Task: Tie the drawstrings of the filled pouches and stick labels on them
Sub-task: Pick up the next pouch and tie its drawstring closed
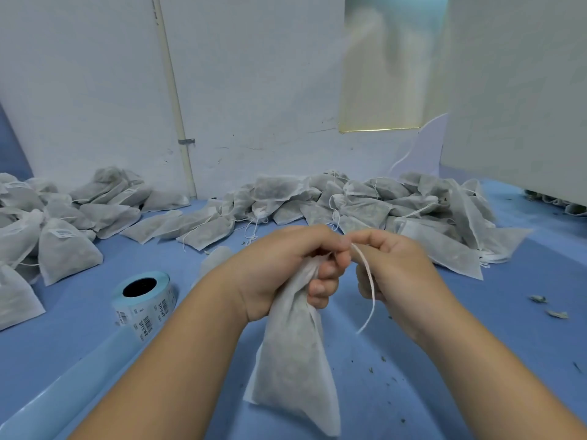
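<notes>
Left hand [286,265] grips pouch [295,350] neck, long axis hanging down toward tabletop [444,360]. Right hand [390,268] pinches drawstring [368,287] just right of neck; tie from there.

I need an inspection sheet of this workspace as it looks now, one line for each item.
Surface: blue table top.
Job's things: filled pouch held by its neck; drawstring untied; label roll at left; labelled pouches far left; unlabelled pile behind.
Clutter: dried crumbs scattered at right.
Hands: left hand grips the pouch neck; right hand pinches the drawstring.
Cables: nothing seen.
Surroundings: white wall with a pipe.
</notes>
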